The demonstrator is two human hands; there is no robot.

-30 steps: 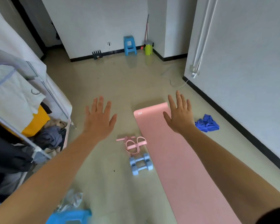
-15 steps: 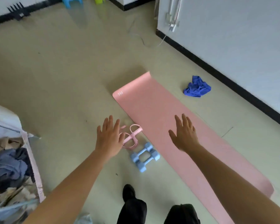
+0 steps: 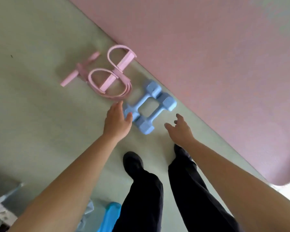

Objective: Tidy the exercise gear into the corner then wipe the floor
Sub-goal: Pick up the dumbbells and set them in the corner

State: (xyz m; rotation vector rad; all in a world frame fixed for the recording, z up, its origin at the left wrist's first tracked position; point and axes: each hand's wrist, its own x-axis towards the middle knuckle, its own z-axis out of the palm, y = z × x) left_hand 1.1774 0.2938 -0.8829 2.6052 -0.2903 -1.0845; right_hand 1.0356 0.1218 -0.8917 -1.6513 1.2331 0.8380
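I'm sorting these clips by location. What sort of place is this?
Probably a room at home used for workouts, though little of it shows. A pink exercise mat lies on a smooth pale floor, with a pair of light blue dumbbells and a pink pedal resistance band beside it.

The person wears loose, wide-legged black trousers (image 3: 144, 198), whose hems fall over the left shoe (image 3: 132, 162), which is dark and round-toed. Of the right shoe (image 3: 179, 149) only a dark sliver shows. The left forearm (image 3: 74, 173) and right forearm (image 3: 233, 166) are bare from the frame's edge to the left hand (image 3: 117, 121) and right hand (image 3: 181, 131).
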